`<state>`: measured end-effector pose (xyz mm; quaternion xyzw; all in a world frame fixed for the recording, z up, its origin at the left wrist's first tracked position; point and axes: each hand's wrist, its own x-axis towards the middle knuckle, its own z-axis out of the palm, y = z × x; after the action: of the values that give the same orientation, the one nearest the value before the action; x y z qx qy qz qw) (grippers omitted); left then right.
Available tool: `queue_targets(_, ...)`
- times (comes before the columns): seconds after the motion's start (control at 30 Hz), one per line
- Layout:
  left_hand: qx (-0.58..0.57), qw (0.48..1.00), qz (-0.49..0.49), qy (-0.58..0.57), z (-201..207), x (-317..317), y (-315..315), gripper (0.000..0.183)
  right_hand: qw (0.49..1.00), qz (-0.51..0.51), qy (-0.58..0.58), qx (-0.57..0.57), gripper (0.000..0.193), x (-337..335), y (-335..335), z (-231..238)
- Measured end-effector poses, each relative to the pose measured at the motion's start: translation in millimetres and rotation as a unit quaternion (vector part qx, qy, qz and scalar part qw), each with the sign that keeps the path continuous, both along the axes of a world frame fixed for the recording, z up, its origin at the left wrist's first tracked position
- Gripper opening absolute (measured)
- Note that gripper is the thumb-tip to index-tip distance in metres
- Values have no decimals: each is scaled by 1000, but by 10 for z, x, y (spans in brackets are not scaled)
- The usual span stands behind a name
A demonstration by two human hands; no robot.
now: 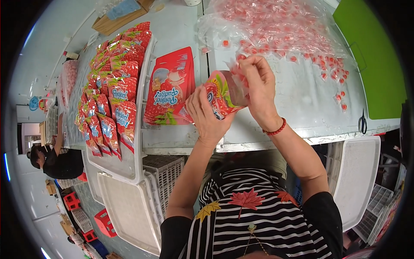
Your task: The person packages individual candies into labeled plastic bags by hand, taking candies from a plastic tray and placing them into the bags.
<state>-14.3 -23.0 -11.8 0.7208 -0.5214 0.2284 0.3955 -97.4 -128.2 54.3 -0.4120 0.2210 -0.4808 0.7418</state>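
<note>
My left hand [210, 115] grips a red, strawberry-printed pouch [220, 93] whose mouth gapes toward the right. At that mouth, my right hand [257, 84] pinches small clear-wrapped red candies [238, 68]; how many it holds I cannot tell. A red bead bracelet circles that wrist. Just left of my hands, a stack of flat red pouches [170, 86] lies on the table. Farther left, rows of plump filled pouches [123, 93] fill a white tray [137, 162]. Beyond my right hand, a big clear plastic bag [276, 26] spreads over a heap of wrapped red candies, with loose ones [323, 69] scattered beside it.
Black scissors [362, 123] lie near the table's right front edge, by a green board [366, 64]. A cardboard box [118, 19] sits at the far left. White crates [355, 172] stand below the table edge. Another person [56, 159] works at the far left.
</note>
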Motion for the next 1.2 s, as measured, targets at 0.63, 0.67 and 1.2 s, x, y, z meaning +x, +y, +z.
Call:
queue_targets(0.63, -44, 996, 1, 74, -82, 1, -17, 94, 792, -106, 292, -525, 22, -212, 293, 83)
queue_targets(0.67, -59, 994, -20, 92, -65, -1, 6, 98, 792, -105, 291, -526, 22, -224, 334, 121)
queue_targets(1.2, -248, 892, 103, 363, 187, 555, 758, 92, 706, -52, 452, -543, 58, -308, -87, -1171)
